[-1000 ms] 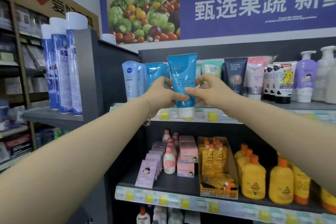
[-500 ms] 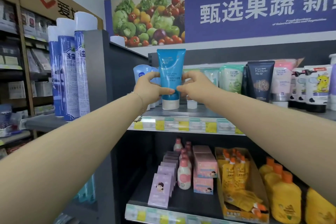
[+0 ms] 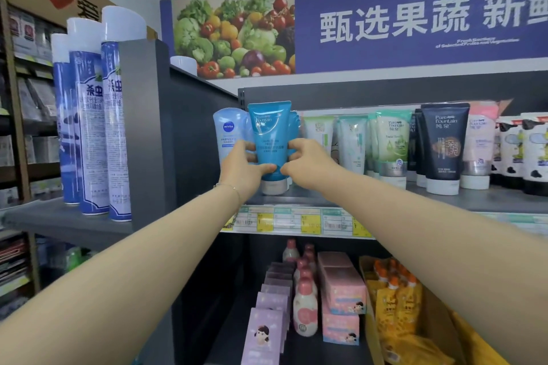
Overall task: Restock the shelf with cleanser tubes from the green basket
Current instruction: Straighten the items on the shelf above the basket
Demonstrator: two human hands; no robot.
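Item: left hand (image 3: 243,166) and right hand (image 3: 305,163), each pinching the lower body of one blue cleanser tube (image 3: 269,133), thumbs in front.
Location: tube upright, cap down, seemingly resting on the top shelf (image 3: 355,195), just beside a pale Nivea tube (image 3: 228,133).
Status: this tube all but placed, release pending (green basket out of view; remaining stock unknown).

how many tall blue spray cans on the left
3 tall blue white-capped spray cans in a row on the grey side shelf: left, middle, right; others may hide behind.
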